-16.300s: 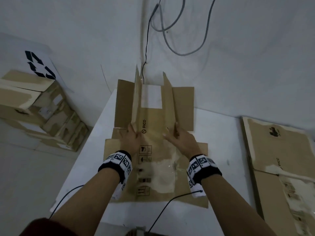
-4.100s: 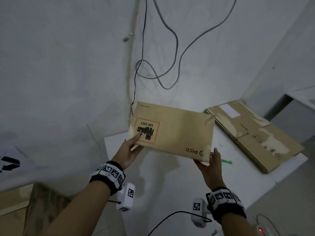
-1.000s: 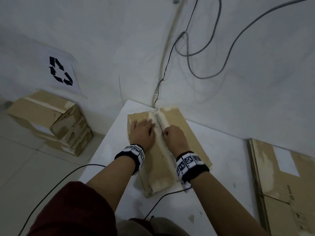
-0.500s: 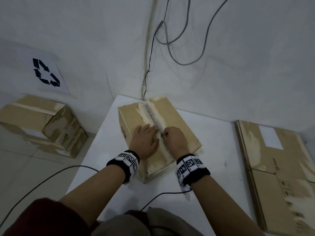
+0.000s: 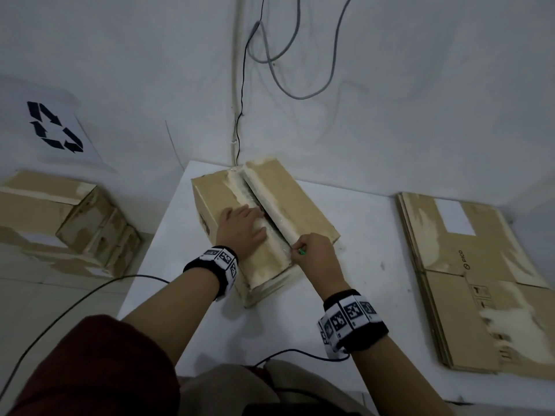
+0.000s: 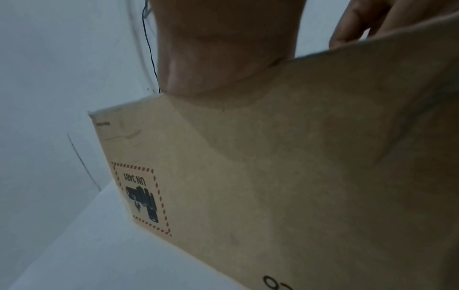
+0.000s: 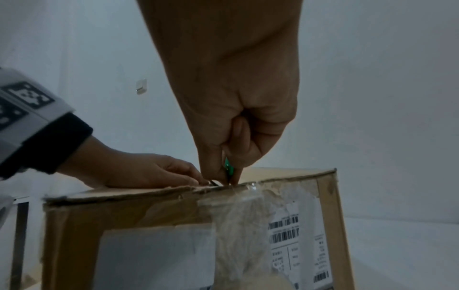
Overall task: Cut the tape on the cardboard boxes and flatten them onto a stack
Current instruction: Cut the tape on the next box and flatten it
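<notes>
Under both hands, the box (image 5: 264,226) is sitting on the white table (image 5: 366,244), its top seam running away from the person toward the wall. Torn pale patches and clear tape (image 7: 238,212) are lining that seam, and the two top flaps are parting along its far stretch. A barcode label is showing on the near end face below the right hand.

The left hand (image 5: 243,228) is lying flat on the left flap, fingers straight and reaching to the seam. The right hand (image 5: 315,255) is curling round a small green cutter (image 7: 229,168), pinching it with the tip down at the seam's near end, right at the box's top edge.

Rightward of the cutting hand, bare table is lying between the box and the flat stack (image 5: 477,283), which is reaching the table's right edge. Leftward of the flat hand, the table edge is falling just beside the box, with more boxes (image 5: 66,217) on the floor below.

Against half a second ago, the cutting hand is sitting nearer the person along the seam, and the flaps are gaping wider behind it.
</notes>
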Action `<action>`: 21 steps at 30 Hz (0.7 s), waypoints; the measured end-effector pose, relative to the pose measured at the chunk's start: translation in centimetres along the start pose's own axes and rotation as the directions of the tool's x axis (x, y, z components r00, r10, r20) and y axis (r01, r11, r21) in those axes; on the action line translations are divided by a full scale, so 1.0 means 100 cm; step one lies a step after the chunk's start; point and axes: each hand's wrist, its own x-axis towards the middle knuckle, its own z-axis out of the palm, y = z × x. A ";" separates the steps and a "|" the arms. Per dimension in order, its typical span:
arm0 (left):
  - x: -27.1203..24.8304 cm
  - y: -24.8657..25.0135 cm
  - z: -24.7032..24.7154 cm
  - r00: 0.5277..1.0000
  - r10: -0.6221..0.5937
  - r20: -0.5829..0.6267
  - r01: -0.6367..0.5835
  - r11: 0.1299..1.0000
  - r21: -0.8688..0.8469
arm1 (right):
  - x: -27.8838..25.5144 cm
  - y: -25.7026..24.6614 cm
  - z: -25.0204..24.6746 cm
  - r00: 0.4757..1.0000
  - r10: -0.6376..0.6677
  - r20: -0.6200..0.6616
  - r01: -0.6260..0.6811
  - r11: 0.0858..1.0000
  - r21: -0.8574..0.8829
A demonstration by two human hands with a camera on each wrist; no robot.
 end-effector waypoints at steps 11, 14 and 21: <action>0.002 0.027 -0.021 0.901 0.376 0.216 -0.381 0.924 -0.019 | -0.013 0.021 0.004 0.993 -0.080 -0.089 0.076 0.996 -0.045; 0.006 0.033 -0.032 0.870 0.337 0.361 -0.376 0.925 0.044 | -0.001 0.027 -0.007 0.994 -0.099 -0.042 0.097 0.993 -0.066; 0.018 0.050 -0.038 0.836 0.302 0.457 -0.400 0.907 0.132 | 0.011 0.031 -0.022 0.991 -0.133 0.025 0.135 0.984 -0.120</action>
